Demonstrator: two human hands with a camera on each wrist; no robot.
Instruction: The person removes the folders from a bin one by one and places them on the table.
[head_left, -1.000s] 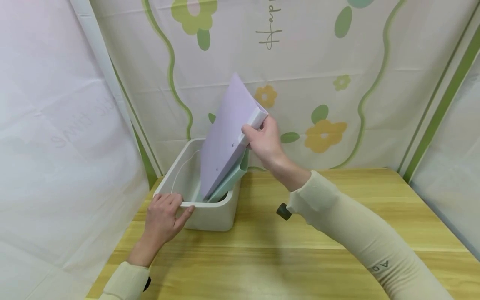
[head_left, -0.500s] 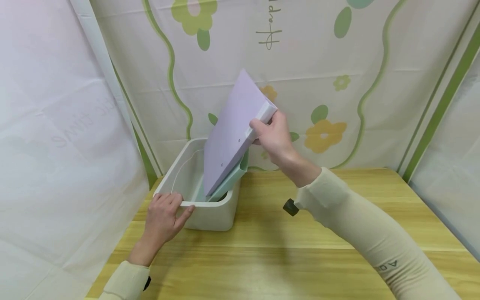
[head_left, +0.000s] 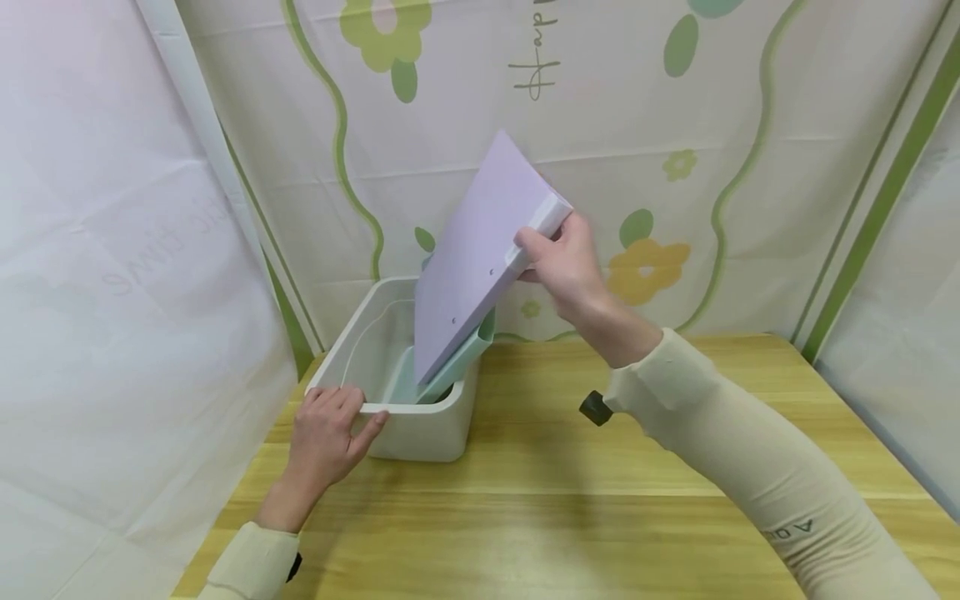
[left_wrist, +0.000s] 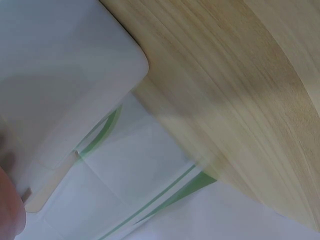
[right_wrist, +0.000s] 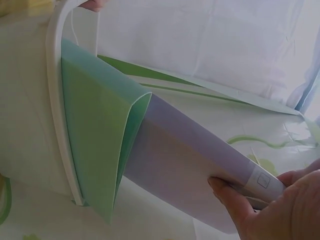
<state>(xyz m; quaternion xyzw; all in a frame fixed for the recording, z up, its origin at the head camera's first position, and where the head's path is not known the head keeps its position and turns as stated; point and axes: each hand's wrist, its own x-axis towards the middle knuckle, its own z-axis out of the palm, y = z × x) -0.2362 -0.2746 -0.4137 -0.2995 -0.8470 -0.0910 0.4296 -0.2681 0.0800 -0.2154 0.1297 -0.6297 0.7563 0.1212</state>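
The left grip [left_wrist: 10,207] shows beside a white bin [left_wrist: 70,70] on a wooden tabletop [left_wrist: 225,85].

Our left hand [head_left: 330,433] is low, its back uppermost, fingers bent and side by side, left thumb [head_left: 371,431] spread apart. Our right hand [head_left: 566,258] is raised higher, right thumb [head_left: 534,242] pinching against the fingers; our sleeved right forearm [head_left: 750,450] slants up from the lower right.

Soft shadows on the table [head_left: 630,533]; dim wrist views.
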